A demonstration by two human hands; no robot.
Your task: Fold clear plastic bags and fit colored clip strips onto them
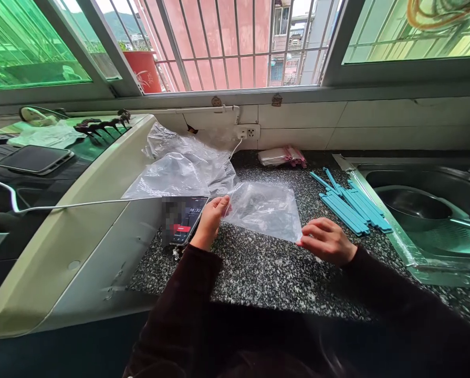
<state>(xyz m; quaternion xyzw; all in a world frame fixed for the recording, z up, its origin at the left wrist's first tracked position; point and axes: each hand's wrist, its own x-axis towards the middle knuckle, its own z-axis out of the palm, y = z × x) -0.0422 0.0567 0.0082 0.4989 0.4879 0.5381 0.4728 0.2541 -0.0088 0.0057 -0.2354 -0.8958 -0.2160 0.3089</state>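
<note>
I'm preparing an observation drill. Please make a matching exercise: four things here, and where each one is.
Things
1. Clear flat plastic bag
2. Flat turquoise strips
3. White rectangular wall socket
4. Clear plastic bundle with pink edges

Places
A. On the white tiled wall, below the grey-framed window
B. On the black speckled counter, beside the metal sink
C. At the counter's back, near the wall
D. Held between left hand and right hand

Pairs: 1-D; 2-B; 3-A; 4-C

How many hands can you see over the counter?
2: the left hand, beside the lit phone, pinching the left end of the clear plastic bag; the right hand, near the teal strips, pinching its lower right corner. No others show.
</note>
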